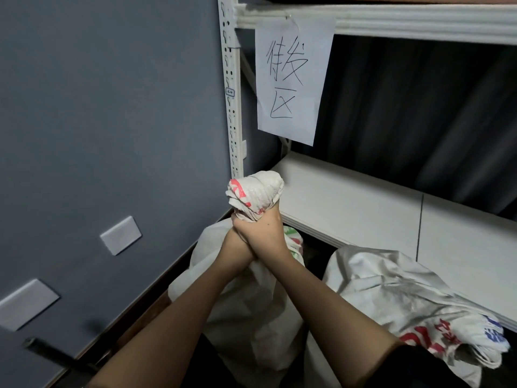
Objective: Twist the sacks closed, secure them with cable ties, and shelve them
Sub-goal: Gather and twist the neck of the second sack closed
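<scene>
Plainly, both hands, the left hand [236, 247] and the right hand [264, 233], are clenching the bunched neck of the sack [253, 193] standing on the floor beside the shelf [349, 203], keeping its mouth gathered shut for twisting (no cable tie showing).

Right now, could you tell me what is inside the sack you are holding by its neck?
Its contents cannot be seen. Both hands, left hand and right hand, grip the twisted neck of the white sack, closing it; only bulging opaque fabric shows. No cable tie is visible.
</scene>
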